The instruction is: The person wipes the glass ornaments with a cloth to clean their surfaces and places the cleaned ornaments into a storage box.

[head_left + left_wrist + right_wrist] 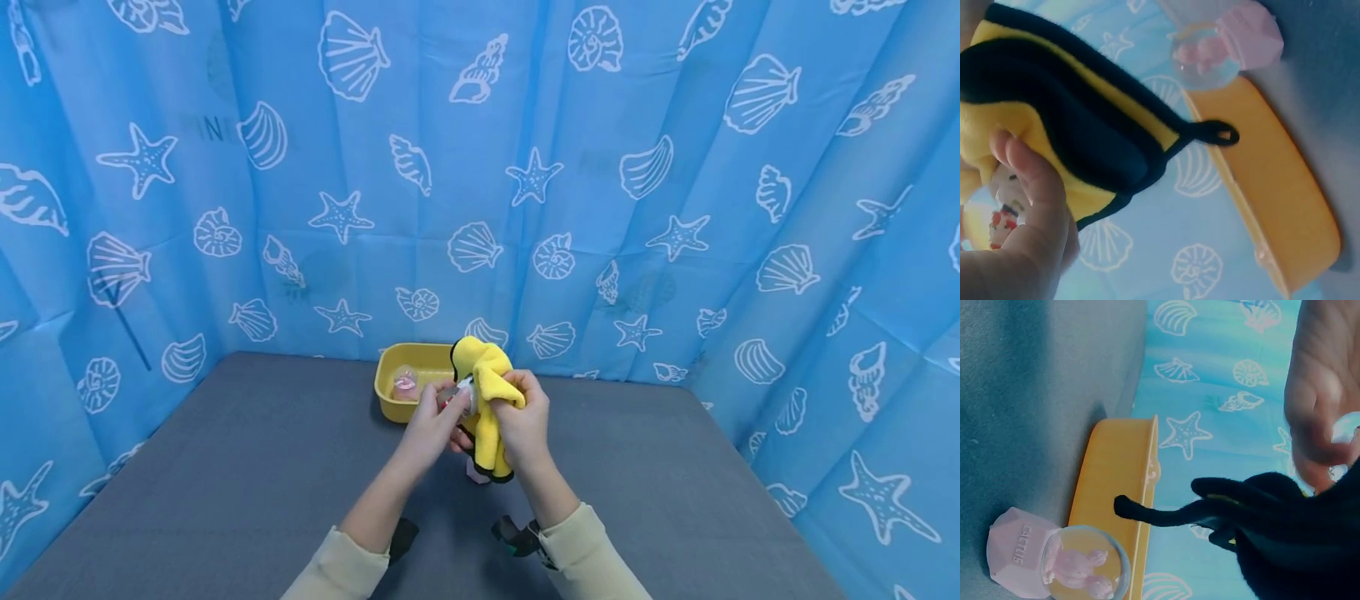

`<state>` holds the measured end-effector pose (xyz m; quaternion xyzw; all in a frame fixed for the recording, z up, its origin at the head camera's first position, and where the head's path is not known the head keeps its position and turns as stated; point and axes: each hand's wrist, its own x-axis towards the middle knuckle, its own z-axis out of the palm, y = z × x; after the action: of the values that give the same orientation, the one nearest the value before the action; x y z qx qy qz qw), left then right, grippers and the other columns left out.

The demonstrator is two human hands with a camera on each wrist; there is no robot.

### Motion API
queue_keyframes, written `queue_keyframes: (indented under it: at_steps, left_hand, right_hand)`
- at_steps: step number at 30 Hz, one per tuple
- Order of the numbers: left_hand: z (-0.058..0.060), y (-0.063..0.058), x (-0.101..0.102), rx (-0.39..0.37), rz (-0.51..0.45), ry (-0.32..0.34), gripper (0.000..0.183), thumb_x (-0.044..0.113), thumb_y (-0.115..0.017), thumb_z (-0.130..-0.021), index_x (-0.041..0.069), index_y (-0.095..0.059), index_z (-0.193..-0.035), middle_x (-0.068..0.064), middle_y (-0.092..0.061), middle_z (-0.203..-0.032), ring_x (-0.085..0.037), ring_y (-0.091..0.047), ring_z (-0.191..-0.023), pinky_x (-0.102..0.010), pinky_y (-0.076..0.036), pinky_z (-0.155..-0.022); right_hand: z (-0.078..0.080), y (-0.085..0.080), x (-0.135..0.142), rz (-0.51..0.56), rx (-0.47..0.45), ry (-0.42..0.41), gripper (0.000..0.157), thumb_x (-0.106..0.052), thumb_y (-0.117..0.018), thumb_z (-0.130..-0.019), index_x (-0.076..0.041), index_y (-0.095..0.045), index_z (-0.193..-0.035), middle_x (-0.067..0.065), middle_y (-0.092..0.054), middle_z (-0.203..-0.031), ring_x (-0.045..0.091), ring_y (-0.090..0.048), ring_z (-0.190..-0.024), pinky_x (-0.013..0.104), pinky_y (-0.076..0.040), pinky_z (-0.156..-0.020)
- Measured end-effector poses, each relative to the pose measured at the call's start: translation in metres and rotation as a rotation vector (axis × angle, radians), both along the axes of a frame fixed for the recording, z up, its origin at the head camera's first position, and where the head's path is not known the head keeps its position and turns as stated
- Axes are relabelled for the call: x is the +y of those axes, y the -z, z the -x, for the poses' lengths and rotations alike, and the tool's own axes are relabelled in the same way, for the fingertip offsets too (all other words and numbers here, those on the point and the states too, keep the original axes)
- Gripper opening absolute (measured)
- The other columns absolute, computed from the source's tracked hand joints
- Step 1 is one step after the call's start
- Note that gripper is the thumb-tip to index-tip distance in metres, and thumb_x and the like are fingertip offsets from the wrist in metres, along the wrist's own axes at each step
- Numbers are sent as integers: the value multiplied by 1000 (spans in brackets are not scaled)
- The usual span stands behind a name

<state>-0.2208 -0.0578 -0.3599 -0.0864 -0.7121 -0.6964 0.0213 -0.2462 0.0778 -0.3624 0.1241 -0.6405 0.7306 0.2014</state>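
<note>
Past pale sleeves (337, 565), clamped on a figurine globe (453, 401) with the left grip (426, 427), on yellow cloth (491, 383) with the right grip (525, 423), above the table (660, 500). Could drop the figurine globe onto the pink globe (1054, 559) from pinching too lightly.

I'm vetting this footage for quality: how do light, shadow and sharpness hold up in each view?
Head: fairly even light, with soft shadows low in the frame on the table; left wrist: hazy and soft-edged, the held globe partly washed out at the left edge; right wrist: the cloth so dark that its folds merge, though CACTUS is legible on the pink base.
</note>
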Motion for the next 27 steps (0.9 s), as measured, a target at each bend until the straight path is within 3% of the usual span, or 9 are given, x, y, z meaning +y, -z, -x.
queue_keyframes:
  at_steps: [5,9,12,17,22,24,27]
  left_hand:
    - [-2,-2,-3,-22,-26,26,53,33,-53,-101,-4,-37,-135,-16,-56,-89,-13,-56,-52,-26,-49,-55]
    - [-2,-1,-6,-2,-34,8,53,25,-58,-99,-3,-38,-138,-19,-58,-111,-15,-57,-58,-29,-52,-62]
    - [-2,-1,-8,20,-14,-17,51,20,-62,-97,-2,-41,-137,-20,-55,-119,-17,-58,-60,-33,-54,-66]
    - [-1,-2,-9,46,64,-42,50,14,-64,-95,-2,-41,-137,-19,-55,-112,-18,-58,-68,-36,-55,-69]
    - [-1,-3,-8,99,144,-33,56,11,-64,-92,-6,-38,-139,-20,-56,-116,-23,-62,-87,-36,-54,-75]
    - [-1,-3,-8,140,172,-25,56,9,-63,-91,-7,-38,-139,-20,-55,-120,-28,-61,-98,-39,-54,-80]
    - [-1,-3,-8,201,244,-18,58,6,-63,-90,-8,-37,-140,-22,-50,-127,-32,-57,-110,-43,-52,-87]
  right_hand:
    - [-1,-2,2,43,-51,36,15,11,-59,-87,2,-49,-93,10,-47,-92,21,-54,-76,28,-49,-64]
    - [1,-6,8,100,-112,25,13,2,-58,-94,0,-49,-103,10,-50,-98,19,-57,-83,27,-50,-71]
    - [0,-11,12,95,-127,-31,20,-4,-57,-96,1,-48,-113,10,-52,-103,19,-58,-87,29,-51,-74]
    - [-5,-15,13,7,-119,-157,27,-4,-59,-95,4,-49,-118,13,-54,-106,20,-58,-89,33,-51,-75]
    - [-6,-14,11,-81,-98,-310,33,0,-61,-91,10,-53,-121,19,-48,-136,26,-52,-108,36,-48,-83]
    - [-5,-12,10,-93,-110,-347,29,1,-61,-90,9,-56,-118,19,-47,-136,27,-52,-108,37,-48,-82]
    - [-2,-8,8,-86,-124,-328,19,4,-62,-88,5,-58,-106,16,-52,-113,24,-55,-93,36,-51,-73]
